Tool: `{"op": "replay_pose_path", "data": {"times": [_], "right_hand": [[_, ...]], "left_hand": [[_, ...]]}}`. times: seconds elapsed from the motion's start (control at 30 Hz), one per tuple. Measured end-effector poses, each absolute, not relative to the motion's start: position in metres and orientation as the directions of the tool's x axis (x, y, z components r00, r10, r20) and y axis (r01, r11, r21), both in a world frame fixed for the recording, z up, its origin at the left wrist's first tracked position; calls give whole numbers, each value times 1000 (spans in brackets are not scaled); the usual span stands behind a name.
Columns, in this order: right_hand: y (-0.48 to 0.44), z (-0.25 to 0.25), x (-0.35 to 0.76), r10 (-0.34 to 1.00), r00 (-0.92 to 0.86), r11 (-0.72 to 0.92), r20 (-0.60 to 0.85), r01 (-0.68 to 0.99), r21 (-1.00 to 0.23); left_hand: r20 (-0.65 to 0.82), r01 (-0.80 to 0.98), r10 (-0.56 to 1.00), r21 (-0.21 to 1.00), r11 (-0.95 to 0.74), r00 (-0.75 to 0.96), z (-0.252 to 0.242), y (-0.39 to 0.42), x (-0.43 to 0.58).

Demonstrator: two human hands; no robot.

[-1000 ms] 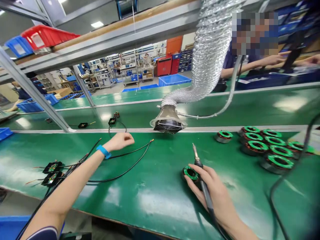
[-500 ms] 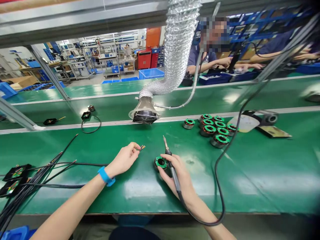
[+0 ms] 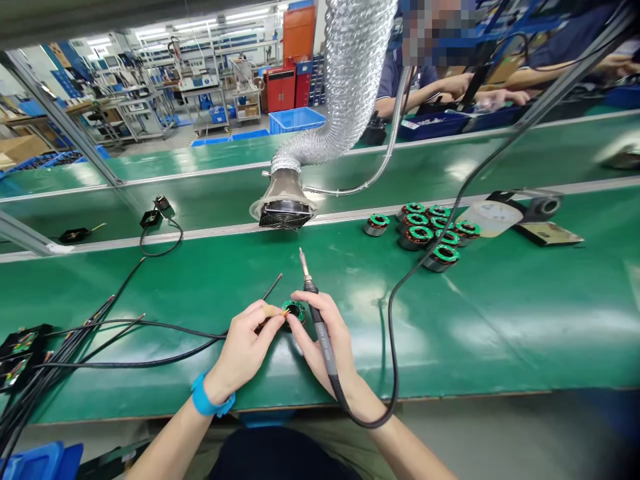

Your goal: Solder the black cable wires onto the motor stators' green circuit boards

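Observation:
My left hand (image 3: 245,350) pinches the stripped end of a black wire (image 3: 150,328) against a small green-topped stator coil (image 3: 295,311) on the green bench. My right hand (image 3: 325,340) is closed round a black soldering iron (image 3: 315,313), its metal tip pointing up and away, while its fingertips steady the same coil. A blue band (image 3: 210,400) sits on my left wrist. The iron's black cord (image 3: 395,313) loops off the near edge and rises to the right.
A cluster of several green-topped coils (image 3: 430,233) lies at the right rear. A silver fume duct (image 3: 285,203) hangs over the bench middle. Black wires and small boards (image 3: 23,347) lie at the left. A solder stand (image 3: 520,217) sits far right. Another person (image 3: 440,87) works across the belt.
My left hand brought the wire end rightward onto the coil. Both hands and the coil now sit close together nearer the bench edge; the view tilted down.

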State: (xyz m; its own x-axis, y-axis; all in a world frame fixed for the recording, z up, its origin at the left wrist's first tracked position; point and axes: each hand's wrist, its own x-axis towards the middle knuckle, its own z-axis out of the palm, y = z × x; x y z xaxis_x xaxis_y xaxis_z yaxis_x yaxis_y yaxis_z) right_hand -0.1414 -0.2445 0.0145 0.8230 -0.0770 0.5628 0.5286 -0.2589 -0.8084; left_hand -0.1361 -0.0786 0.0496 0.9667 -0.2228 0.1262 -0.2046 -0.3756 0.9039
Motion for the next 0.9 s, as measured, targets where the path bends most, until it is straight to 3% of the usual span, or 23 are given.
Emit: {"op": "replay_pose_path", "data": {"times": [0.2, 0.37, 0.5, 0.67, 0.77, 0.9], "right_hand": [[-235, 15, -145, -123, 810, -152, 574, 556, -817], [-234, 12, -154, -154, 841, -107, 519, 508, -855], [-229, 12, -167, -221, 841, -161, 494, 468, -869], [-223, 11, -182, -204, 762, -294, 614, 551, -781], [-228, 10, -182, -181, 749, -331, 637, 563, -757], [-242, 14, -177, -99, 778, -302, 620, 570, -764]], "left_hand": [[19, -59, -157, 967, -250, 987, 44, -77, -142], [-120, 76, -329, 986, -146, 936, 52, -71, -138], [-213, 209, -343, 977, -50, 915, 53, -69, -135], [-194, 209, -228, 977, 45, 954, 49, -73, -138], [-104, 99, -221, 995, -34, 970, 50, -76, -142], [25, -97, -254, 957, -274, 967, 54, -80, -151]]}}
